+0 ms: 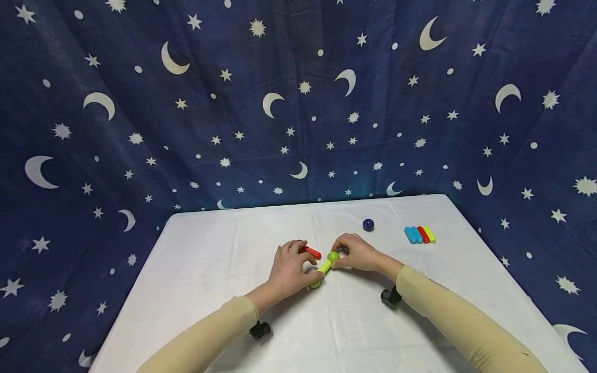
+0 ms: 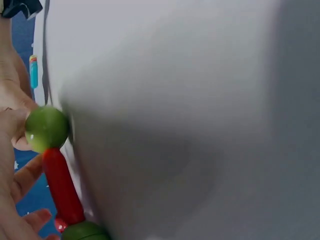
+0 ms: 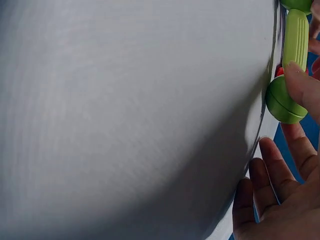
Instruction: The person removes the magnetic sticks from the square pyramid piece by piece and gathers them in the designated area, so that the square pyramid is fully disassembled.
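A yellow-green rod (image 1: 325,266) joins two green balls on the white table. My right hand (image 1: 358,253) pinches the far green ball (image 3: 286,100) between thumb and index finger, its other fingers spread. My left hand (image 1: 291,267) grips the near green ball (image 1: 315,284), thumb across it where the yellow-green rod meets it. From that ball a red rod (image 2: 63,185) runs to another green ball (image 2: 85,231), as the left wrist view shows; the left hand hides both in the head view. Another red rod (image 1: 312,253) sticks out beyond the left fingers.
A dark blue ball (image 1: 368,225) lies beyond the right hand. Farther right, blue rods (image 1: 413,235), a red rod (image 1: 423,234) and a yellow rod (image 1: 429,234) lie side by side. A dark blue curtain (image 1: 298,103) with moons and stars surrounds the white table (image 1: 210,259).
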`<state>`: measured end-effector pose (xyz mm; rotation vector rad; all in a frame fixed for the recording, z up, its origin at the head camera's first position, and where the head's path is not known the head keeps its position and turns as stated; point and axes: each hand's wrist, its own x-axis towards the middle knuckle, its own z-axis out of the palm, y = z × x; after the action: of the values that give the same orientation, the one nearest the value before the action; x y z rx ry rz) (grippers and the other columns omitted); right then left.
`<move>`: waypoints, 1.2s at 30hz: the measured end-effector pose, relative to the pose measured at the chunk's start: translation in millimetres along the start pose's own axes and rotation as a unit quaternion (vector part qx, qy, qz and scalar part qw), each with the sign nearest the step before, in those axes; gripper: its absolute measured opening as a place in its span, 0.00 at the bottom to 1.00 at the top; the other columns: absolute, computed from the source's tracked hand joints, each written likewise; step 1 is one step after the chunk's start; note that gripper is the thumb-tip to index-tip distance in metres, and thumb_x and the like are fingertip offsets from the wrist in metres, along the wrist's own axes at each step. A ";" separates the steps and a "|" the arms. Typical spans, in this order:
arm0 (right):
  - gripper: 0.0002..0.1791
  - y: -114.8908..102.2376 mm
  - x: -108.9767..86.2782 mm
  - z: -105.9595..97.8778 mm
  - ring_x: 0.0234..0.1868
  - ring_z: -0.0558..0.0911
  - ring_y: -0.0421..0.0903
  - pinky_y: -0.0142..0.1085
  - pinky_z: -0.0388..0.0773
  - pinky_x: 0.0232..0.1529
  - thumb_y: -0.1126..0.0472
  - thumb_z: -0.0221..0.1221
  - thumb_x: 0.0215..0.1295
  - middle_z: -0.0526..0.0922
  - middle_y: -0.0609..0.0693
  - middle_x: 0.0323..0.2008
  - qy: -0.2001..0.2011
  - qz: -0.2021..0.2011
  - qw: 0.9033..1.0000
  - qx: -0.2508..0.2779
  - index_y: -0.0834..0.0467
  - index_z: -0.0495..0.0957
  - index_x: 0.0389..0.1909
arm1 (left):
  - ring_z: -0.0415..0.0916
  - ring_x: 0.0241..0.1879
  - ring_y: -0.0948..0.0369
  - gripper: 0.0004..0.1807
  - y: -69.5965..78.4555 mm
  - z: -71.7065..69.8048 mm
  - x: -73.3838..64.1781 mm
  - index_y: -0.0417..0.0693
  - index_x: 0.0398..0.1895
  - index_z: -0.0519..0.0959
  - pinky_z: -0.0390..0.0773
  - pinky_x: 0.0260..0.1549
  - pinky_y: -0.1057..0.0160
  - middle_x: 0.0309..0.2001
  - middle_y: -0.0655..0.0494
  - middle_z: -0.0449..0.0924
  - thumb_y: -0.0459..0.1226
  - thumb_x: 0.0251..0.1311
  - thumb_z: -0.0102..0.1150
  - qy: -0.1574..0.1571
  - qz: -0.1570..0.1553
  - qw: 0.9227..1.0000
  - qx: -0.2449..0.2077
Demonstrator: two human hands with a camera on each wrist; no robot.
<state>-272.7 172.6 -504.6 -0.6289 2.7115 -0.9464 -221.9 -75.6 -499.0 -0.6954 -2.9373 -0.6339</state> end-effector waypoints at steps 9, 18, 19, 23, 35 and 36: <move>0.21 -2.6 0.7 5.5 0.49 0.72 0.45 0.46 0.70 0.54 0.44 0.78 0.51 0.79 0.41 0.44 0.017 0.011 1.000 -0.024 0.47 0.80 0.40 | 0.57 0.74 0.44 0.13 4.8 7.2 -6.1 0.62 0.33 0.84 0.51 0.68 0.29 0.73 0.48 0.66 0.57 0.59 0.67 0.006 -0.032 0.999 0.002; 0.21 0.9 0.7 4.2 0.49 0.71 0.44 0.46 0.70 0.54 0.41 0.77 0.51 0.79 0.39 0.44 0.005 0.005 1.000 -0.007 0.44 0.82 0.40 | 0.62 0.69 0.43 0.11 5.8 11.4 -4.2 0.63 0.27 0.82 0.50 0.69 0.30 0.65 0.50 0.74 0.54 0.61 0.66 0.027 -0.035 0.999 0.021; 0.20 1.6 0.7 3.4 0.50 0.71 0.44 0.46 0.70 0.54 0.41 0.77 0.52 0.79 0.39 0.45 0.003 0.002 1.000 -0.005 0.43 0.82 0.40 | 0.63 0.68 0.43 0.11 5.9 11.5 -3.7 0.62 0.26 0.82 0.51 0.69 0.30 0.64 0.50 0.74 0.54 0.61 0.66 0.029 -0.035 0.999 0.021; 0.17 1.9 -0.4 -0.4 0.55 0.71 0.46 0.50 0.70 0.58 0.41 0.74 0.57 0.79 0.40 0.50 -0.010 -0.010 1.000 0.001 0.42 0.84 0.43 | 0.63 0.67 0.43 0.11 6.6 11.0 -2.3 0.60 0.26 0.82 0.52 0.69 0.31 0.64 0.50 0.74 0.52 0.61 0.66 0.033 -0.036 0.999 0.018; 0.14 0.3 -4.4 -6.0 0.63 0.68 0.50 0.54 0.66 0.65 0.46 0.64 0.70 0.75 0.46 0.62 -0.057 -0.024 0.998 -0.031 0.43 0.83 0.53 | 0.62 0.67 0.42 0.10 7.6 11.7 0.4 0.59 0.25 0.81 0.51 0.69 0.32 0.65 0.49 0.73 0.51 0.60 0.65 0.027 -0.036 0.999 0.018; 0.14 0.5 -4.5 -6.2 0.63 0.68 0.51 0.55 0.66 0.65 0.46 0.64 0.71 0.75 0.47 0.62 -0.058 -0.026 0.997 -0.032 0.43 0.83 0.54 | 0.62 0.68 0.42 0.10 7.9 11.6 0.8 0.60 0.25 0.81 0.51 0.69 0.32 0.65 0.49 0.73 0.51 0.60 0.64 0.026 -0.037 0.999 0.020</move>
<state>-270.8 178.4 -499.9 -0.7448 2.6423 -0.8109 -218.7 -64.2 -506.5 -0.5609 -2.9313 -0.5887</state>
